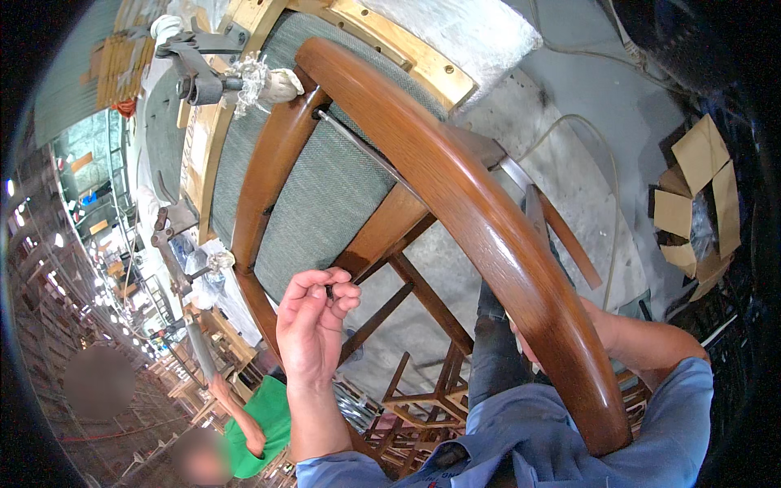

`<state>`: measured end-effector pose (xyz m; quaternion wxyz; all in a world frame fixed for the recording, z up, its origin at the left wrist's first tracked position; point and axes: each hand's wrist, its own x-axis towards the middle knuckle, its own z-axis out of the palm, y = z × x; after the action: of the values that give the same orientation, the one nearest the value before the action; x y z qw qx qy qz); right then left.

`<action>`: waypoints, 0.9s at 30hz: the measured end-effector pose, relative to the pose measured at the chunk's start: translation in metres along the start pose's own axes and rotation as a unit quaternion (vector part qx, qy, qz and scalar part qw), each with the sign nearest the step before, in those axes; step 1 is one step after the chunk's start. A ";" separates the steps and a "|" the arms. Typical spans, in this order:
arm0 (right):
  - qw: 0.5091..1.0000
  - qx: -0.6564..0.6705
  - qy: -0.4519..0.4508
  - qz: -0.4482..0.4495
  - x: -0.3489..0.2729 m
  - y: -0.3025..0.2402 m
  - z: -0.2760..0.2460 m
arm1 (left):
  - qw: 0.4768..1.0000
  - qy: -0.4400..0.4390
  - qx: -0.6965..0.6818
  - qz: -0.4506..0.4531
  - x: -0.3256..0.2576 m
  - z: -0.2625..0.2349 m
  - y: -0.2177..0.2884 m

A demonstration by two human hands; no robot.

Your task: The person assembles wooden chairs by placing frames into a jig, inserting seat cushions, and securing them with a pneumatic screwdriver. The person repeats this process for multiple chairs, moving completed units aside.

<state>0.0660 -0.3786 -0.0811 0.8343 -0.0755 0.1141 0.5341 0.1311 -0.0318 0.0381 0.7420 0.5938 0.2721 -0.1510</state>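
Observation:
A wooden chair (455, 187) with a curved brown back rail and a grey-green woven seat (317, 187) fills the middle of the view, tilted toward me. My left hand (313, 321) is raised beside the seat's front corner, fingers curled and pinched on a small dark piece at the wood joint; what it is I cannot make out. My right hand (598, 321) is mostly hidden behind the curved back rail, pressed against it at its lower end. A thin metal rod (366, 150) runs across the seat under the rail.
A metal clamp (199, 77) with plastic wrapping grips a padded frame at top left. Flattened cardboard (700, 203) lies on the concrete floor at right. A person in a green shirt (264, 419) stands lower left among stacked wooden chair frames (415, 403).

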 end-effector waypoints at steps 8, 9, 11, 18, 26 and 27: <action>0.991 -0.081 0.102 0.002 -0.003 0.003 0.000 | 0.999 0.026 0.025 -0.004 0.005 0.003 0.002; 0.989 -0.077 0.128 0.000 -0.005 0.004 0.002 | 0.999 0.028 0.030 -0.003 0.005 0.002 0.002; 0.984 -0.003 0.175 0.042 -0.007 -0.002 0.011 | 0.997 0.034 0.064 0.001 0.005 0.001 0.002; 0.969 -0.198 0.145 0.006 -0.023 0.003 0.004 | 0.996 0.038 0.082 -0.006 0.011 -0.009 0.014; 0.887 -0.426 0.178 0.011 -0.038 0.090 0.057 | 0.994 0.024 0.082 0.067 0.005 -0.025 0.027; 0.896 -0.408 0.173 -0.011 -0.030 0.104 0.061 | 0.994 0.019 0.080 0.073 0.004 -0.025 0.029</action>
<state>-0.0338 -0.3468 -0.0150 0.7032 -0.5018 0.0279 0.5029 0.1448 0.0003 0.0549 0.6960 0.6721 0.2293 -0.1064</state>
